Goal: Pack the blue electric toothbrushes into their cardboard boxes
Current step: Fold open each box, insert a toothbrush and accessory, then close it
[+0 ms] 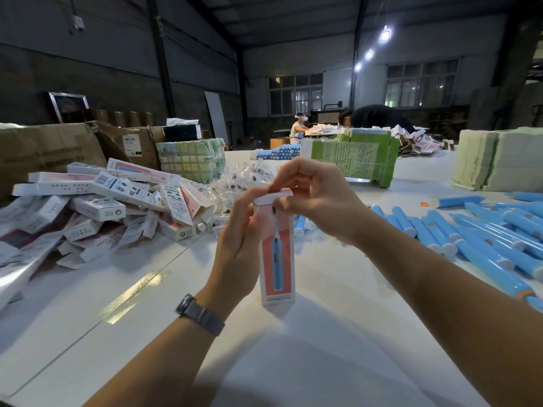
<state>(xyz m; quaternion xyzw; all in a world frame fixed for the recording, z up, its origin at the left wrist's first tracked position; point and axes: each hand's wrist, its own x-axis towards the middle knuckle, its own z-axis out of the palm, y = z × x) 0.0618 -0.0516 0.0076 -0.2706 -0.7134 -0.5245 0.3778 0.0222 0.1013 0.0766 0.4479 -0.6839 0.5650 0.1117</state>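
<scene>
Both grips on upright box: left hand wraps side, right hand pinches top flap; contents hidden, prob. toothbrush.

Upright on the white table: a tall cardboard box, salmon front printed with a blue toothbrush, white top flap nearly closed. Right of the box, scattered flat: blue electric toothbrushes. Left of it, heaped: more boxes.
</scene>
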